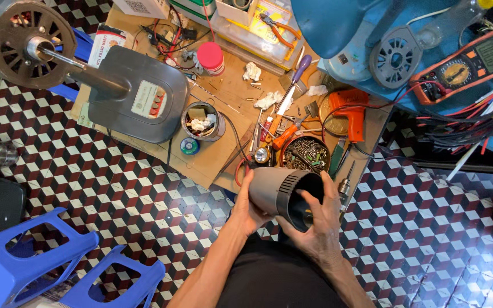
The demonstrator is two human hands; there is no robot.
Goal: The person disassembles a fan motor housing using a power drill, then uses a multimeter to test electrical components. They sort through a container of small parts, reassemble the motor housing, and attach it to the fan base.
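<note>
Cube-patterned tile floor (115,188), both hands (246,208) gripping smooth grey slotted motor housing (278,191)

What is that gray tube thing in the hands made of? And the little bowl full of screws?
The gray housing looks like moulded plastic: matte, with slotted vents and a dark inside. The bowl of screws seems to be metal, though its dark rim leaves that unsure. The screws glint like steel.

I take the wooden board (212,159) as my landmark. On its left end stands a grey fan base (138,94), its motor head (27,45) reaching out past the board's left edge. Near the board's middle sits a tin of scraps (202,121); behind it, a red-lidded jar (210,58). At the front right, a bowl of screws (305,154); just beyond, an orange soldering gun (352,111). Right of the board, a multimeter (468,65). Left and below, blue stools (58,268).
</note>
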